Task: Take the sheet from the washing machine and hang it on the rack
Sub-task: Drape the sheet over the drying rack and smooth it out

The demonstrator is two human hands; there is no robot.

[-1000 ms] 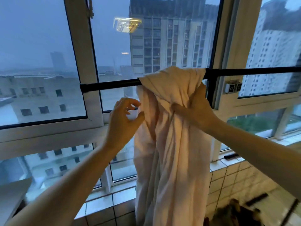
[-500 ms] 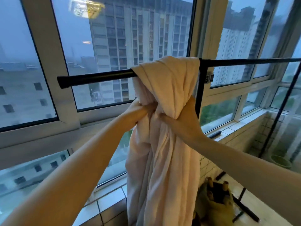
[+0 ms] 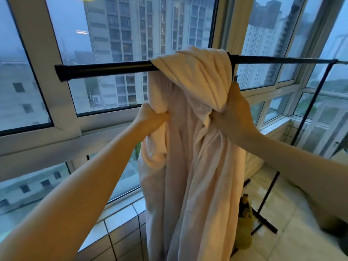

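A pale cream sheet (image 3: 190,166) hangs bunched over the black top bar of the rack (image 3: 105,69), draped down toward the floor. My left hand (image 3: 150,118) grips a fold at the sheet's left edge, a little below the bar. My right hand (image 3: 233,113) grips the bunched fabric on the right side at about the same height. Both arms reach forward from the bottom corners. The washing machine is out of view.
Large windows fill the wall behind the rack, above a tiled sill (image 3: 120,228). The rack's black upright and foot (image 3: 267,204) stand at the right on a light tiled floor. A yellowish object (image 3: 244,223) sits on the floor behind the sheet.
My left hand, open beside the sheet a second ago, has closed on the sheet's left edge. My right hand has kept its hold and slid lower. The view has moved nearer and rightward.
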